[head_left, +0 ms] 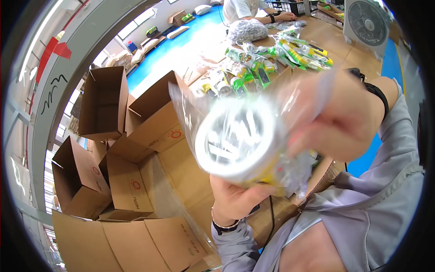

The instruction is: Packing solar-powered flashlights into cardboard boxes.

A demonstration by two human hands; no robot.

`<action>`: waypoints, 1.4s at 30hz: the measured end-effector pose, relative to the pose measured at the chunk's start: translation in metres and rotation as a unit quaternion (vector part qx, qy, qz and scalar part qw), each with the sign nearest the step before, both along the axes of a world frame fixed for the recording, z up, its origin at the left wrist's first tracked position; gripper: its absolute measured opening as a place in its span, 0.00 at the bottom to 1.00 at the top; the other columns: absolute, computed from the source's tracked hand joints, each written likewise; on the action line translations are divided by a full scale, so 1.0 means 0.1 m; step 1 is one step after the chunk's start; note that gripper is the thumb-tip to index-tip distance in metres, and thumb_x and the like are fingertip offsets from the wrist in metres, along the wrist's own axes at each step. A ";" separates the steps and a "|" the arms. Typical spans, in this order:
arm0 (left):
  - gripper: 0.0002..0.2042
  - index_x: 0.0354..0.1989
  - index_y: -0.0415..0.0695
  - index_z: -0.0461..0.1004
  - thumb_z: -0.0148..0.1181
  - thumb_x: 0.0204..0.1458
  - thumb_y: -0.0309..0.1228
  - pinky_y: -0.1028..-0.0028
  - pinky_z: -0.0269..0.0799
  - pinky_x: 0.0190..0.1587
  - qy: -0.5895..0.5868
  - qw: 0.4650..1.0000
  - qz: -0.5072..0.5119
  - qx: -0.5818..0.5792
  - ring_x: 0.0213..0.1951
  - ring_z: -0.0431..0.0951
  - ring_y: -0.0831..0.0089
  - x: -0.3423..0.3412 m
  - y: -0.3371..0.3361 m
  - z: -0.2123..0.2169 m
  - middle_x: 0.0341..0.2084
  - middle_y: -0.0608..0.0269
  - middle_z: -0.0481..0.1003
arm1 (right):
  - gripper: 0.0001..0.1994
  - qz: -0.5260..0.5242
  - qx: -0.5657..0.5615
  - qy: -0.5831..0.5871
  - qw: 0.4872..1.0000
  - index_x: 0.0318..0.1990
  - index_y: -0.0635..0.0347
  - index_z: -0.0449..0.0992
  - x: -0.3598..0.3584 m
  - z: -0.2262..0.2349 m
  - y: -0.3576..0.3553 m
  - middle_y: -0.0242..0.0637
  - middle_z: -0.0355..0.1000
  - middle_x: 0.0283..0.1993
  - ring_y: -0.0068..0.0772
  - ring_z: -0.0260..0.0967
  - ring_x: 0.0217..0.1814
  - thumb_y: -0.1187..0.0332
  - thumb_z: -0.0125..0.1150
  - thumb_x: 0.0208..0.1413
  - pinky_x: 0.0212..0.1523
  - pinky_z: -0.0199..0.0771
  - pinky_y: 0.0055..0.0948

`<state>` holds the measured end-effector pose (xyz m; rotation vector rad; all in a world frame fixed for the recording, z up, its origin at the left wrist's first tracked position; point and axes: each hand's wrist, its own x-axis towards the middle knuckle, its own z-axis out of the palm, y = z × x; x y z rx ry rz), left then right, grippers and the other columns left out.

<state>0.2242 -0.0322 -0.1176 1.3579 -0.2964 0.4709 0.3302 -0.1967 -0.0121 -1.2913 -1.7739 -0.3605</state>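
Close to the camera I hold a flashlight (235, 138) with a round silver reflector and a yellow body, wrapped in a clear plastic bag (190, 109). My left hand (235, 195) grips it from below. My right hand (337, 124), blurred, holds the bag's right side. A black band sits on my right wrist.
Several open cardboard boxes (104, 102) stand at the left and below. A wooden table (358, 59) behind carries a pile of bagged green and yellow flashlights (272, 56). Another person (247, 9) sits at the far end. A white fan (367, 22) stands top right.
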 end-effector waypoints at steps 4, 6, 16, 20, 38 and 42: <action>0.34 0.55 0.32 0.61 0.70 0.42 0.37 0.69 0.67 0.51 -0.070 0.993 -0.080 -0.047 0.48 0.72 0.68 0.06 0.04 -0.03 0.48 0.55 0.71 | 0.06 0.014 0.036 0.057 0.998 0.34 0.67 0.69 -0.07 -0.01 -0.04 0.32 0.65 0.24 0.21 0.56 0.17 0.73 0.50 0.58 0.17 0.52 0.23; 0.28 0.51 0.31 0.65 0.69 0.41 0.22 0.72 0.70 0.47 -0.105 0.985 -0.102 -0.091 0.44 0.75 0.71 0.11 0.01 -0.02 0.45 0.56 0.74 | 0.06 -0.088 0.031 0.396 0.913 0.34 0.66 0.68 -0.29 -0.01 -0.14 0.31 0.65 0.26 0.20 0.58 0.21 0.73 0.48 0.59 0.20 0.53 0.22; 0.32 0.56 0.34 0.60 0.68 0.40 0.17 0.72 0.70 0.49 0.003 0.972 -0.229 -0.056 0.45 0.75 0.73 0.15 -0.03 0.10 0.46 0.56 0.73 | 0.11 -0.026 -0.039 0.339 0.940 0.35 0.63 0.69 0.28 0.13 -0.25 0.30 0.68 0.32 0.15 0.63 0.32 0.66 0.44 0.66 0.34 0.63 0.17; 0.32 0.56 0.36 0.57 0.66 0.43 0.17 0.74 0.70 0.49 -0.015 1.000 -0.008 -0.020 0.46 0.75 0.70 0.17 0.23 0.18 0.45 0.52 0.73 | 0.10 -0.095 -0.040 0.353 0.930 0.42 0.62 0.68 0.44 0.10 -0.41 0.31 0.67 0.36 0.17 0.65 0.38 0.65 0.46 0.65 0.40 0.65 0.18; 0.43 0.60 0.48 0.48 0.73 0.38 0.25 0.62 0.73 0.44 -0.294 0.930 0.128 0.179 0.46 0.74 0.54 0.38 -0.06 -0.05 0.46 0.42 0.68 | 0.25 -0.184 -0.458 -0.004 0.870 0.47 0.61 0.64 0.14 0.06 -0.35 0.46 0.73 0.28 0.54 0.72 0.30 0.60 0.67 0.45 0.31 0.73 0.40; 0.40 0.63 0.43 0.46 0.66 0.43 0.22 0.70 0.69 0.44 -0.203 0.942 0.232 0.132 0.49 0.72 0.59 0.37 0.21 0.05 0.52 0.50 0.62 | 0.27 -0.258 -0.569 0.004 0.781 0.46 0.65 0.63 0.50 0.21 -0.46 0.50 0.73 0.30 0.55 0.72 0.34 0.55 0.65 0.47 0.33 0.72 0.41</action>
